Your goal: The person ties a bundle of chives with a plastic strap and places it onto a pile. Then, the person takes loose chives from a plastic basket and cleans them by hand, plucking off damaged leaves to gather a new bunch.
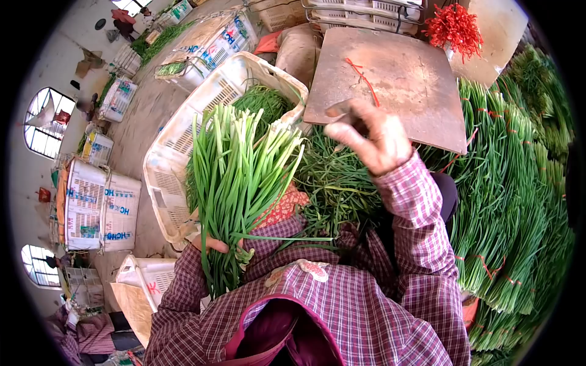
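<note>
A large loose bunch of green stalks (pixel 238 165) stands up from my left hand (pixel 215 244), with its pale ends at the top. The fingers wrap round its lower part, and leaves partly hide them. My right hand (pixel 375 137) is raised over the near edge of a brown board (pixel 390 79). Its thumb and forefinger are bent towards each other, and a small dark thing, too unclear to name, shows beside the fingertips. A red tie (pixel 364 80) lies on the board. Loose green leaves (pixel 336 183) are heaped below my right hand.
Left of centre is a white crate (pixel 171 152) with greens inside. Tied green bundles (pixel 500 195) are stacked on the right. Red ties (pixel 453 32) hang in a cluster behind the board. More crates (pixel 101 204) stand at the left, and part of another person (pixel 91 335) shows at lower left.
</note>
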### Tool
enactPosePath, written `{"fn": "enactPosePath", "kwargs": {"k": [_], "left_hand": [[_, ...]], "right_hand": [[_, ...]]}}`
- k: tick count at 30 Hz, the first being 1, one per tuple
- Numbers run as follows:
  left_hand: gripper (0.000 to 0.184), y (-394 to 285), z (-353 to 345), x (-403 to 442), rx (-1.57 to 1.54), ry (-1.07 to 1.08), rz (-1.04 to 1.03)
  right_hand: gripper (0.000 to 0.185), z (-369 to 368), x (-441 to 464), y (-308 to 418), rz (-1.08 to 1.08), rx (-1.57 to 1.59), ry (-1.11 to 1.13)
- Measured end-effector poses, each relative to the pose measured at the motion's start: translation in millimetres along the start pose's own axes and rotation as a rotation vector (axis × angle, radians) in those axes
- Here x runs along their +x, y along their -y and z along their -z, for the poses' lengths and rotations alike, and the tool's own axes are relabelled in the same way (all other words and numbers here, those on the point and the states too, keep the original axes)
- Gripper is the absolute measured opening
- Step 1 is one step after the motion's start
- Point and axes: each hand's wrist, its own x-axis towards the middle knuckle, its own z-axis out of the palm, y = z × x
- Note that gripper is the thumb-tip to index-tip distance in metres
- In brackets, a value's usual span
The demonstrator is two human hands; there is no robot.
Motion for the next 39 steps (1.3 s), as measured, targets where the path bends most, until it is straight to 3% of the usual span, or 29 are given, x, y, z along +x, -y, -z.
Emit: {"fn": "enactPosePath", "kwargs": {"k": [3,5,7,9,11,12,15,17,19,21,27,29,31,32,33,34,35,37,39], "left_hand": [[0.033,0.7,1.4,3.9,-0.048,0.08,0.009],[0.041,4.5,5.5,5.8,-0.063,0.1,0.016],[0.049,9.4,9.6,6.6,-0.082,0.116,0.019],[0.048,25.0,26.9,8.2,-0.08,0.147,-0.015],[0.046,49.5,58.5,12.6,-0.054,0.19,-0.033],[0.044,84.6,99.4,29.5,0.005,0.473,-0.278],[0.039,23.2,26.0,24.9,-0.22,0.303,-0.13],[0.036,1.1,6.4,31.8,-0.3,0.286,-0.13],[0.039,-6.7,0.3,34.9,-0.336,0.275,-0.15],[0.045,-14.4,-10.3,36.8,-0.476,0.129,-0.168],[0.05,0.4,0.8,44.8,-0.493,0.13,-0.183],[0.044,-3.8,-3.6,42.3,-0.469,-0.055,-0.145],[0.045,-0.2,-1.3,41.6,-0.427,-0.068,-0.158],[0.047,1.9,0.1,42.2,-0.384,-0.076,-0.164],[0.048,0.0,-1.4,44.8,-0.342,-0.079,-0.169],[0.051,-2.2,-3.8,49.9,-0.401,0.111,-0.22],[0.051,-4.5,-8.0,51.6,-0.399,0.117,-0.222],[0.045,-12.2,-21.8,46.5,-0.289,-0.054,-0.356],[0.051,5.4,-4.8,37.7,-0.41,-0.109,-0.294]], "right_hand": [[0.027,-21.1,6.2,12.2,0.066,0.107,0.087],[0.022,-29.0,6.6,12.5,0.15,-0.124,0.049],[0.021,-27.6,10.6,6.7,0.135,-0.159,-0.069],[0.018,-16.7,13.7,-3.3,0.076,-0.32,-0.289],[0.014,-4.4,7.0,-27.3,-0.111,-0.354,-0.282],[0.018,2.9,-0.1,-29.6,-0.238,-0.241,-0.157],[0.041,-4.2,-24.7,-24.8,-0.093,-0.121,-0.076],[0.051,-9.4,-35.6,-8.8,-0.156,0.028,-0.062],[0.05,-12.4,-38.3,8.1,-0.196,0.078,-0.017],[0.05,-21.9,-34.4,13.6,-0.043,0.022,0.026],[0.058,-67.2,-14.2,50.4,0.078,0.067,0.155],[0.056,-84.7,-6.6,58.0,0.188,0.185,0.089],[0.048,-97.8,-1.0,73.8,0.2,0.313,0.04],[0.038,-95.7,3.2,79.9,0.209,0.373,0.129],[0.027,-98.0,4.4,82.6,0.174,0.359,0.203],[0.025,-100.7,3.8,87.0,0.107,0.502,0.203],[0.025,-102.1,1.7,90.7,0.043,0.646,0.201],[0.026,-97.5,-0.4,96.4,-0.136,1.007,0.089],[0.026,-71.2,2.8,84.7,-0.205,0.865,-0.2]]}}
